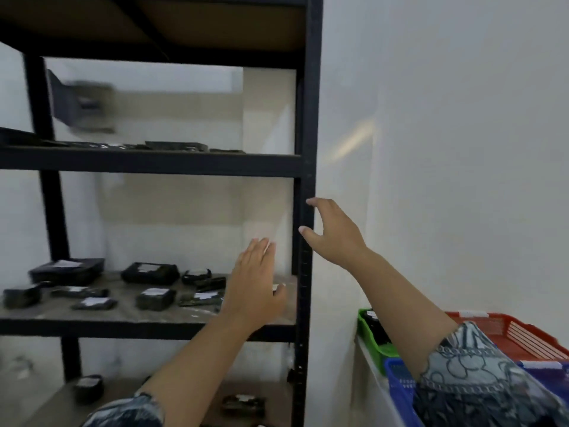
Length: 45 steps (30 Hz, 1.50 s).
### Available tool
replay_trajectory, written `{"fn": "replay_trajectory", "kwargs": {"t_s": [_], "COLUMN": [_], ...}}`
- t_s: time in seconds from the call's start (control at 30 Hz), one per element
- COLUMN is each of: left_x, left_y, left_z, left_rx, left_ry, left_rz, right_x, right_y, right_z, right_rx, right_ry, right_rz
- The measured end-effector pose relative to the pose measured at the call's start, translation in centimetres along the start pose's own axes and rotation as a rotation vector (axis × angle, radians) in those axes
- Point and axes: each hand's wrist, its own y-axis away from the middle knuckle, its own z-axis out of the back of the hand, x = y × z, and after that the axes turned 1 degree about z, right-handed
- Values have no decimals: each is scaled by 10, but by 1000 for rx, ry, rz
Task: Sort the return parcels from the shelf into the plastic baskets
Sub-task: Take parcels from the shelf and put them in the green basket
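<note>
Clearly, the left hand reaches over the shelf with straight, relaxed fingers and holds nothing, just right of the black parcels lying there. The right hand is spread wide at the post, also empty; whether it touches is unclear. A green basket, a red basket and a blue basket stand at lower right.

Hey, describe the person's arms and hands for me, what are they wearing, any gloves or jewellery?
The left hand and right hand are bare: no gloves, and no rings or watch that I can see. The forearms are uncovered. The left sleeve and right sleeve end near the elbow, in dark blue-grey fabric with a pale, swirling, batik-like print.
</note>
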Motion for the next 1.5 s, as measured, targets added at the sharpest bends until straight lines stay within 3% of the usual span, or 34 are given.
{"fn": "replay_trajectory", "kwargs": {"t_s": [0.43, 0.87, 1.1, 1.33, 1.5], "left_x": [122, 190, 217, 234, 239], "left_y": [-59, -188, -237, -261, -253], "left_z": [93, 98, 101, 97, 87], "left_rx": [-153, -280, -206, -92, -147], "left_ry": [-173, -149, -95, -3, -71], "left_rz": [29, -33, -84, -97, -171], "right_x": [99, 106, 104, 88, 83], "right_y": [-122, -257, -306, -370, -398], "right_z": [-37, -73, -83, -88, -112], "right_rx": [-92, -109, 19, 322, 487], "right_ry": [-38, 93, 133, 155, 306], "right_rz": [225, 187, 32, -177, -238]}}
